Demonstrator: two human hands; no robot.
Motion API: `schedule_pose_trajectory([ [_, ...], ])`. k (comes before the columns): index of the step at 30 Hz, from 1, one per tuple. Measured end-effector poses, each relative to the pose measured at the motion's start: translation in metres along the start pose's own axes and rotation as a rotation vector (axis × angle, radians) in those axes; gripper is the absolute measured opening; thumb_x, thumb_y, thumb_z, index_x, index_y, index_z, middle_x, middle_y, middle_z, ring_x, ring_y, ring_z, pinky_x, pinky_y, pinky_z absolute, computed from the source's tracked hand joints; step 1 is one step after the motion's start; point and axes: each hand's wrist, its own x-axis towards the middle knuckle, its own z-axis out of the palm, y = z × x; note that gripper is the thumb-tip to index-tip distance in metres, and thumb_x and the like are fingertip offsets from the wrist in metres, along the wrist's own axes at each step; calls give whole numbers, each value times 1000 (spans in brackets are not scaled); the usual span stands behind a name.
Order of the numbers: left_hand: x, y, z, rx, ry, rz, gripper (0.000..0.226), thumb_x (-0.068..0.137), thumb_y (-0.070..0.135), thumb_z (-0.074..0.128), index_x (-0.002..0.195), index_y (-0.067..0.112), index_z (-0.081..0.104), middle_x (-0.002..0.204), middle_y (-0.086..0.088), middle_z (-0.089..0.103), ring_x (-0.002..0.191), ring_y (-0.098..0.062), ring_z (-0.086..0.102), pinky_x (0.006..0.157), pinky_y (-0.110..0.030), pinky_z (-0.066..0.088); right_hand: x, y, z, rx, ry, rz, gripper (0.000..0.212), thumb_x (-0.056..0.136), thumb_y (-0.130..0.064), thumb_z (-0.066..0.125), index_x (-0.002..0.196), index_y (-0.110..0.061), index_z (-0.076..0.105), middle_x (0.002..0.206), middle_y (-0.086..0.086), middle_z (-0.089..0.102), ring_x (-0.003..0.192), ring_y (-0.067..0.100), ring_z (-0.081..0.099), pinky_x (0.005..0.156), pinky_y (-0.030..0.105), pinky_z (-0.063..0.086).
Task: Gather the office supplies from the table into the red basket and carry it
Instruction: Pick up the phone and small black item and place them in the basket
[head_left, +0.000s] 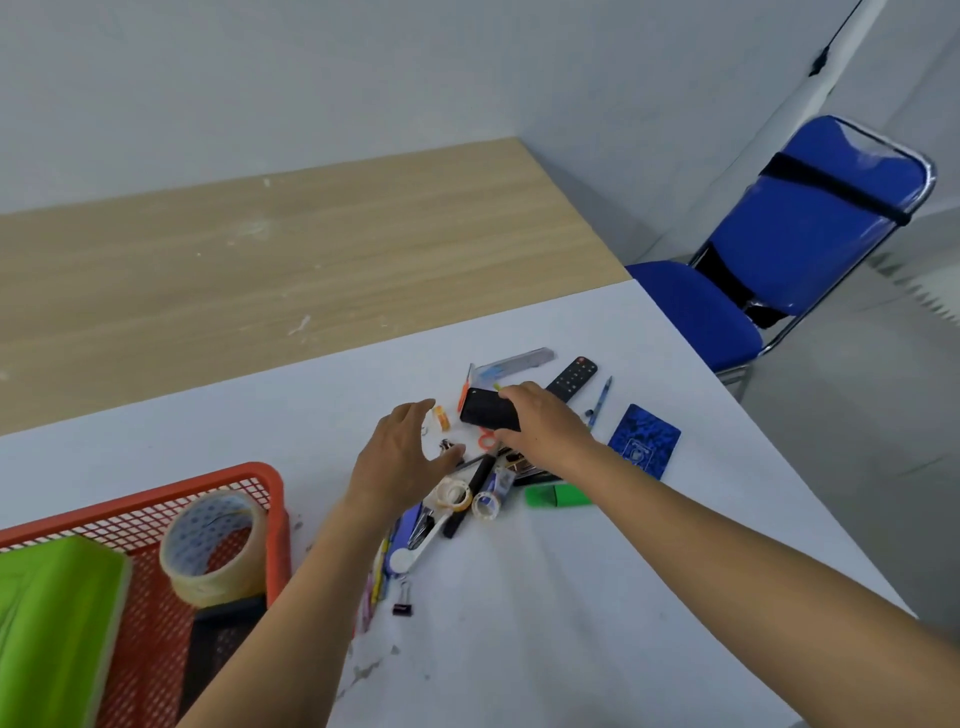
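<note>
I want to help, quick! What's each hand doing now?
Left hand: open, holding nothing.
Right hand: gripping a flat black object.

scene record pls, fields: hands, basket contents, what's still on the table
left hand: open over the pile, holds nothing
right hand: grips black flat object
red basket: on the table by the left arm; holds green book and big tape roll
still on table: remote, green highlighter, blue card, binder clip, small tape rolls
beside table: blue chair
</note>
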Motion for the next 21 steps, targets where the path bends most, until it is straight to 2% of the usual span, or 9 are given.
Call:
schedule_pose_trajectory([
  [6, 5, -4, 8, 20, -13, -67, 69, 85, 53, 58, 142, 24, 33, 145, 1, 40, 130, -19, 41, 102, -38, 42, 30, 13, 10, -249, -23, -21, 73, 85, -46, 64, 141, -12, 33, 139, 10, 40, 124, 30, 41, 99, 39, 42],
  [11, 2, -8, 10, 16, 8, -84, 68, 85, 50, 60, 142, 22, 35, 142, 1, 42, 128, -19, 42, 101, -36, 42, 43, 16, 19, -284, -92, -3, 79, 85, -50, 63, 144, -12, 27, 138, 11, 40, 127, 30, 41, 97, 40, 42],
  [14, 0, -10, 9, 18, 18, -81, 68, 85, 50, 60, 141, 21, 35, 142, 1, 43, 128, -18, 43, 100, -35, 41, 46, 17, 24, -262, -92, 2, 65, 88, -45, 62, 137, -11, 35, 132, 10, 44, 122, 29, 44, 86, 38, 44],
  [18, -3, -11, 8, 21, 23, -68, 66, 85, 48, 61, 141, 21, 36, 141, 1, 44, 127, -18, 43, 100, -33, 41, 47, 20, 22, -206, 2, -24, 28, 95, -22, 52, 120, -9, 52, 119, 9, 51, 110, 29, 51, 72, 36, 41],
  [21, -4, -10, 6, 31, 25, -54, 65, 86, 48, 60, 140, 21, 37, 141, 1, 44, 127, -18, 43, 100, -33, 40, 45, 19, 15, -165, 22, -42, 27, 97, -16, 45, 120, -13, 59, 119, 8, 54, 108, 28, 54, 76, 36, 45],
])
